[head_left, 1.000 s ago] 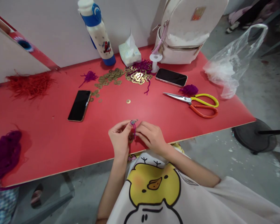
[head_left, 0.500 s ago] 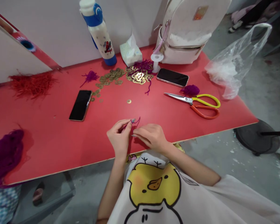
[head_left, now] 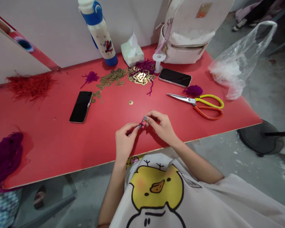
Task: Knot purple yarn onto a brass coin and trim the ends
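Observation:
My left hand (head_left: 125, 141) and my right hand (head_left: 161, 126) meet over the near edge of the red table (head_left: 49, 142). Both pinch a short length of purple thread (head_left: 141, 123) between thumb and fingertips. A coin may be on the thread, but the fingers hide it. A single brass coin (head_left: 130, 102) lies just beyond the hands. Farther back is a heap of brass coins (head_left: 114, 77) mixed with purple thread (head_left: 144, 67).
Yellow-and-orange scissors (head_left: 199, 104) lie to the right beside a purple thread ball (head_left: 193, 90). Two phones (head_left: 81, 106) (head_left: 175, 77), a bottle (head_left: 99, 30), tissues (head_left: 132, 52), an empty spool (head_left: 158, 61), a white backpack (head_left: 190, 31), a plastic bag (head_left: 237, 63), red thread (head_left: 30, 85) and purple thread (head_left: 4, 158).
My hands have shifted right and slightly away from me. The right hand lifted off the table and now pinches the thread end at the left fingertips.

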{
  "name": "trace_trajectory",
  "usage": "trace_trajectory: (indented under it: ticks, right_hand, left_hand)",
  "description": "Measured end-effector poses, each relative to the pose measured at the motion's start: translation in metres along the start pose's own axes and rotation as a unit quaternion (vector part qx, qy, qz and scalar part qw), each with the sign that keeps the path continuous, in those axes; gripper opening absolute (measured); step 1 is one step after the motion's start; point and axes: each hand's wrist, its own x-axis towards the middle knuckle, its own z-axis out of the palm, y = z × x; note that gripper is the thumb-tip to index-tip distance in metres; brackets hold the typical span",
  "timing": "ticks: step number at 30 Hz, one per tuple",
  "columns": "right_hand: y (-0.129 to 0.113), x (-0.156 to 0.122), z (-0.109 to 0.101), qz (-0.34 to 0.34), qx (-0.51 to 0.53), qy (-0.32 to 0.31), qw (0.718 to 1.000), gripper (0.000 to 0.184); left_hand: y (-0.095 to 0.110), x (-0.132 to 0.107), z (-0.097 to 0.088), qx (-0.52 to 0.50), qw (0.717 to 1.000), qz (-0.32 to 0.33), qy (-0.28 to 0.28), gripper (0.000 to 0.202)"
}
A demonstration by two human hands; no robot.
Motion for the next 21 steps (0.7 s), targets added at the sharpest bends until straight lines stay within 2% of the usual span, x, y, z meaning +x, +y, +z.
trace_trajectory:
  ticks: [4, 9, 11, 16, 21]
  right_hand:
    - [-0.001, -0.001, 0.0, -0.009, 0.004, -0.012, 1.0, 0.025]
    - [-0.001, 0.003, -0.009, -0.119, -0.068, -0.021, 0.99, 0.027]
    - [0.002, 0.005, -0.012, -0.121, -0.085, -0.023, 0.989, 0.02]
    - [0.005, 0.008, -0.016, -0.099, -0.075, -0.073, 0.99, 0.004]
    - [0.004, 0.009, -0.016, -0.096, -0.05, -0.077, 0.991, 0.005]
  left_hand:
    - [0.001, -0.001, 0.001, 0.0, 1.0, 0.001, 0.008, 0.01]
    - [0.004, -0.003, -0.001, -0.007, 0.999, 0.03, 0.012, 0.011]
    - [0.004, -0.003, -0.002, -0.005, 0.998, 0.054, 0.011, 0.011]
    - [0.007, -0.004, -0.002, 0.017, 0.994, 0.104, 0.003, 0.013]
    - [0.009, -0.003, -0.004, 0.051, 0.989, 0.136, 0.003, 0.015]
